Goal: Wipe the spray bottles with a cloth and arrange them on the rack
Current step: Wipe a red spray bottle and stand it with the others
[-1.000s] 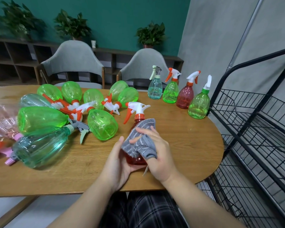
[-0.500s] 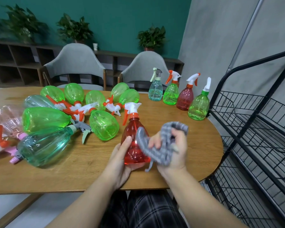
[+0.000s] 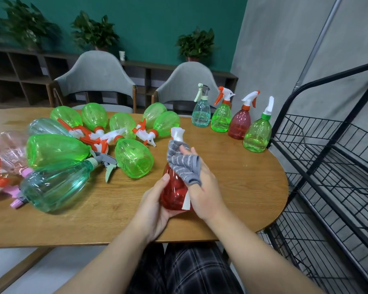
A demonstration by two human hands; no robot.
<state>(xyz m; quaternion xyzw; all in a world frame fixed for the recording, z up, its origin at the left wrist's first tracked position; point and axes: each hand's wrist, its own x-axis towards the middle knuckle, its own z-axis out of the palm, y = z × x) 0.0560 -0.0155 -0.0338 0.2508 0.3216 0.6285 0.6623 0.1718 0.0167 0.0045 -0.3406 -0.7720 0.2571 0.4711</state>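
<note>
Lower centre of frame: left hand [image 3: 155, 200] cups the translucent red plastic spray bottle [image 3: 174, 193] upright, steadying it for wiping. Right hand [image 3: 202, 187] presses the grey striped cloth [image 3: 184, 163] round its neck, fingers curled. Black wire rack [image 3: 327, 166], right edge: no bottles visible on it. Bottle contents unclear.

Upright red spray bottle [image 3: 173, 192], grey striped cloth [image 3: 184, 164] draped over its neck, above the table's near edge.

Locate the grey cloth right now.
Head view, centre: grey cloth under the right hand, pressed on the red bottle that the left hand holds.
</note>
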